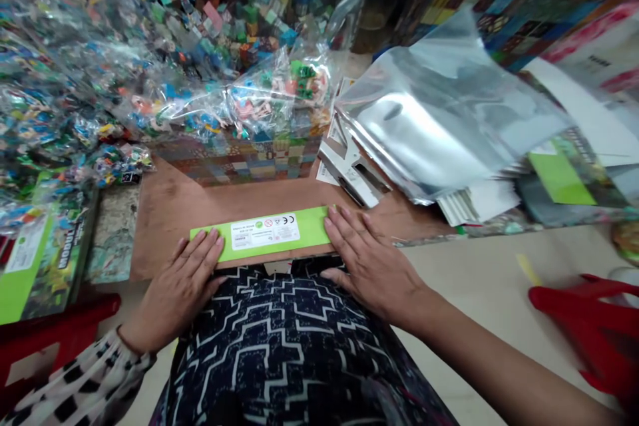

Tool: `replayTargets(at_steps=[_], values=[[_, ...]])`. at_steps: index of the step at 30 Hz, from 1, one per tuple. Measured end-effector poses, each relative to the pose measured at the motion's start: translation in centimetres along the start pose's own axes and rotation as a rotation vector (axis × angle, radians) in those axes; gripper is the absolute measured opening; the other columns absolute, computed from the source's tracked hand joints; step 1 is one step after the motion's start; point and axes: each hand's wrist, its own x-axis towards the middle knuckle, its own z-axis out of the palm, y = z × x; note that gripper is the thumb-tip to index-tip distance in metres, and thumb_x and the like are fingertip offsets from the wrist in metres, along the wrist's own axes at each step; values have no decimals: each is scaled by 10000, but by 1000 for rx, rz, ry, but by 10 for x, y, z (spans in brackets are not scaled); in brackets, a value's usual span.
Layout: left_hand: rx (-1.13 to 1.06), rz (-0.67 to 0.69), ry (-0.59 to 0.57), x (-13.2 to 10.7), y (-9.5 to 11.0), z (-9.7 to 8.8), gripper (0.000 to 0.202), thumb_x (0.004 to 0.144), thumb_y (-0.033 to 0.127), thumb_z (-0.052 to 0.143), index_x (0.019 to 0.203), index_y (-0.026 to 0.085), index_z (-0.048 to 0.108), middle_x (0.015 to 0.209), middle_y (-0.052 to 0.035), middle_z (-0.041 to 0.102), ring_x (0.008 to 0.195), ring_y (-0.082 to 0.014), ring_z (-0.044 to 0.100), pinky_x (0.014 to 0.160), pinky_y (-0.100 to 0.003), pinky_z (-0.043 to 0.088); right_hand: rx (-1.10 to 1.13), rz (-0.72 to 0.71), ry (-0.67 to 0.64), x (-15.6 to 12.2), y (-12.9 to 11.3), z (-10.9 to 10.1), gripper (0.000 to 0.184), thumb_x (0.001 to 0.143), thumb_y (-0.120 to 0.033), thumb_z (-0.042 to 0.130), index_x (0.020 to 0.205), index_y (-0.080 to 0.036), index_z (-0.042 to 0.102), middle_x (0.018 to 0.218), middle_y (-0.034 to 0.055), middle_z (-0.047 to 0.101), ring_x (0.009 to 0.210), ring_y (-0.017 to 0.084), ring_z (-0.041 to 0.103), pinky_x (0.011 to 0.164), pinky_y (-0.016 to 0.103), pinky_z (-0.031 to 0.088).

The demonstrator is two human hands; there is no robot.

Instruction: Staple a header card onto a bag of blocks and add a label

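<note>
evidently, the green card (269, 248) is being kept flat: it lies lengthwise near the front edge of the brown board (239, 196), label (249, 231) up, close to the person's body. the left hand (187, 273) rests palm down with its fingertips over one end; the right hand (367, 256) does the same at the other, its thumb apart from the card. neither hand is closed around anything; the fingers are spread only slightly, and with one at each end they probably stop the card from lifting or sliding.

behind the card, what looks like a stapler (352, 173) lies on the board, seemingly put there for easy reach. just beside it, clear bags (439, 106) lie in an overlapping pile, probably so one can be lifted off. at the far left, bagged toys (74, 80) are heaped, partly over the printed card (54, 246).
</note>
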Motion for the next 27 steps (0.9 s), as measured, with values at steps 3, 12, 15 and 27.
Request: replayTargets(at_steps=[3, 12, 15, 27], values=[[22, -24, -8, -2, 0, 1, 655, 974, 374, 489, 1545, 131, 279, 1500, -196, 474, 1403, -307, 445, 1176, -483, 310, 3, 30, -24, 1, -2, 0, 773, 951, -558, 470, 1504, -44, 300, 1565, 225, 335, 1478, 339, 263, 1169, 547, 313], [8, -59, 56, -5, 2, 8, 699, 989, 491, 404, 1540, 85, 262, 1541, -233, 399, 1449, -346, 359, 1179, -509, 258, 21, 47, -13, 3, -1, 8, 753, 972, -564, 395, 1542, -96, 242, 1600, 174, 286, 1498, 312, 219, 1198, 550, 243], [-10, -80, 98, -5, 3, 10, 681, 995, 528, 347, 1518, 92, 327, 1564, -229, 361, 1465, -357, 323, 1193, -518, 209, -10, 41, 20, 2, 1, 15, 768, 973, -594, 342, 1554, -107, 219, 1607, 159, 283, 1503, 309, 207, 1206, 536, 232], [-108, -226, 170, 1, 8, 13, 565, 995, 485, 377, 1432, 144, 485, 1507, -177, 475, 1401, -292, 445, 1182, -450, 235, -42, 55, 81, 5, -2, 18, 725, 968, -580, 399, 1502, -92, 360, 1564, 172, 376, 1468, 330, 297, 1187, 535, 274]])
